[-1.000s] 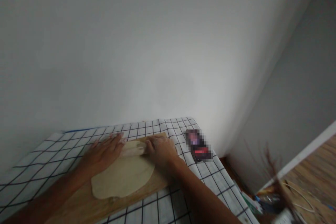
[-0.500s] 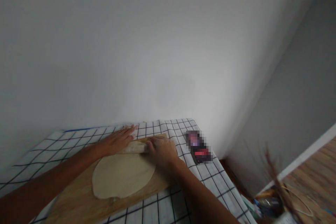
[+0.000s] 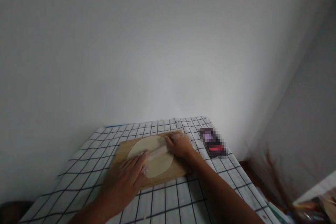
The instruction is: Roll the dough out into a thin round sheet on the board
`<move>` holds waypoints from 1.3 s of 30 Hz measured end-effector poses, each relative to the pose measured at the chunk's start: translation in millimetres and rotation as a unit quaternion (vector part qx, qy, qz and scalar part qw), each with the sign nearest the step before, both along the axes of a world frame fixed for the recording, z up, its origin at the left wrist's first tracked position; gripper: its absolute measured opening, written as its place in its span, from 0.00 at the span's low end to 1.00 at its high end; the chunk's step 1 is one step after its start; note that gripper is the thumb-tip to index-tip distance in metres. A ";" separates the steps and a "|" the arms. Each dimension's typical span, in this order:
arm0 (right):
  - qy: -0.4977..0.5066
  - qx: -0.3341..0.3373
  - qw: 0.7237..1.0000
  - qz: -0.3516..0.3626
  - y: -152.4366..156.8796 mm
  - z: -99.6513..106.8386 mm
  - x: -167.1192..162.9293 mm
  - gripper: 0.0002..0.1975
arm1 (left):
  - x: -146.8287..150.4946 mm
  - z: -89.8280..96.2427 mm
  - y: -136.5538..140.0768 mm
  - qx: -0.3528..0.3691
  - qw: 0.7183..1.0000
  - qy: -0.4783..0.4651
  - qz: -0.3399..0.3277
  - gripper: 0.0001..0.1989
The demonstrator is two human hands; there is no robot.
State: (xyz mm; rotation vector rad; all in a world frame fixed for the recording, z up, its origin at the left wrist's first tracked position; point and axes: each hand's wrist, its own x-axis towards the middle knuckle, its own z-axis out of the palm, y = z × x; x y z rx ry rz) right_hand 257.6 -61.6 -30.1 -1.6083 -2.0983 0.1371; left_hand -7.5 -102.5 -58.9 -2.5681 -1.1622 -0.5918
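Has the left hand [image 3: 128,178] open, with straight fingers, over the near left part of the dough sheet [image 3: 160,167] and the left end of the rolling pin [image 3: 159,153]. Cannot tell the pressure there. Grips the right end of the rolling pin with the right hand [image 3: 181,145], curled over it near the far right corner of the wooden board [image 3: 122,151].

Compared with half a second ago, has drawn the left hand back from the far side of the dough sheet toward the body, and brought the rolling pin from along the far edge to a slant across the middle. Now leaves that far edge largely uncovered. Keeps the right hand at the same corner, and the dough sheet flat, thin and roughly oval on the wooden board. Still has the pixelated flat object [image 3: 214,143] lying untouched on the cloth-covered tabletop [image 3: 89,162], right of the wooden board.
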 end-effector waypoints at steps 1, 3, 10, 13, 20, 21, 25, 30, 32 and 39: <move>0.000 0.004 1.000 0.006 0.2 0.2 0.7 0.24 | 0.9 3.2 -13.2 -0.017 1.000 -0.009 0.004 0.26; 0.001 0.007 1.000 0.018 0.6 0.8 2.4 0.24 | 4.5 6.9 -35.3 -0.034 0.999 -0.023 0.018 0.28; 0.000 0.002 0.999 0.032 2.6 0.7 5.6 0.23 | 8.3 0.3 -51.6 -0.034 0.999 -0.007 0.030 0.33; -0.002 -0.005 1.000 0.025 3.1 -0.4 4.4 0.24 | 0.5 1.5 -19.3 -0.041 0.999 0.013 0.030 0.30; 0.000 -0.015 1.000 0.016 0.9 0.8 3.7 0.23 | 3.1 6.2 52.8 0.034 0.985 0.135 0.105 0.25; 0.003 -0.016 1.000 0.018 0.7 1.0 4.2 0.23 | 4.3 5.7 53.0 0.039 0.984 0.142 0.104 0.24; 0.017 -0.016 0.999 0.026 1.3 0.6 6.1 0.23 | 11.6 4.5 23.6 0.063 0.985 0.137 0.083 0.24; 0.029 -0.017 0.999 0.031 2.0 1.8 8.2 0.22 | 38.6 -0.7 -44.9 0.087 0.992 0.052 0.073 0.28; 0.027 -0.020 0.999 0.037 1.7 3.6 9.5 0.21 | 49.3 -6.2 -65.6 0.082 0.993 0.039 0.076 0.33; 0.004 -0.041 0.997 0.072 1.6 7.6 16.9 0.20 | 42.5 -3.6 -61.7 0.060 0.996 0.047 0.048 0.32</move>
